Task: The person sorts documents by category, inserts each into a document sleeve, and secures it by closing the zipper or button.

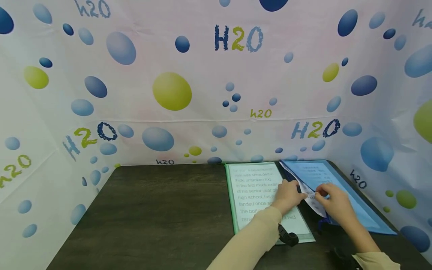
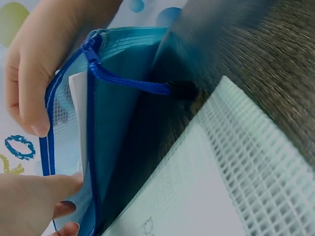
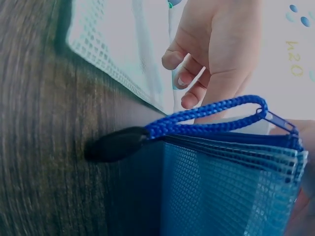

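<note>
A blue mesh zip pouch [image 1: 357, 210] lies at the right of the table, its zipped edge parted. White paper [image 1: 314, 205] shows in the opening. My right hand [image 1: 335, 204] pinches one blue-trimmed edge of the pouch between thumb and fingers. At the other side of the mouth is my left hand [image 1: 288, 197], its thumb reaching in against the paper [image 2: 78, 115]. The left hand's other fingers [image 3: 183, 78] are loosely bent and apart from the pouch in the right wrist view. A blue cord pull [image 3: 211, 110] with a black end hangs from the zipper.
A green-edged mesh folder [image 1: 230, 195] with a large-print text sheet lies left of the pouch, partly under my left forearm. The dark wood-look table [image 1: 162, 213] stretches left. A white curtain [image 1: 202, 75] with blue and green spots stands behind and at both sides.
</note>
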The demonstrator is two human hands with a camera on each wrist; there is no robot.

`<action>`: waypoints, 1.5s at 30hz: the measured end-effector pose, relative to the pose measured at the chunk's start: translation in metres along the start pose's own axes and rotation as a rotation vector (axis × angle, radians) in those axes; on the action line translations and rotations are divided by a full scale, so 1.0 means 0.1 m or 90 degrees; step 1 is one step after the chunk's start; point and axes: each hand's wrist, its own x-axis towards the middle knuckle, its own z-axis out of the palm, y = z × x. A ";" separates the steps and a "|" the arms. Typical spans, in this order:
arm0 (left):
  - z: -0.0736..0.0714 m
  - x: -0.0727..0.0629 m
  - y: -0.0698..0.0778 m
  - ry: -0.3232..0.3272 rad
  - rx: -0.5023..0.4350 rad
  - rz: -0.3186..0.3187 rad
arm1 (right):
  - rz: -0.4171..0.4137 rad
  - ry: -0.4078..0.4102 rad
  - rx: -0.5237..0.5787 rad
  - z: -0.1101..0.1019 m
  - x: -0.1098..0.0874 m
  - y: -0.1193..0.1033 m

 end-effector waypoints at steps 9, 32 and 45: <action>0.08 0.01 0.02 -0.003 0.129 0.063 | -0.064 0.031 0.019 -0.02 -0.01 -0.01; -0.08 -0.05 -0.09 -0.022 -0.040 0.091 | -0.068 0.045 0.014 -0.03 0.01 0.05; -0.21 -0.23 -0.24 -0.087 -0.295 0.032 | -0.023 0.015 0.007 -0.08 0.03 0.05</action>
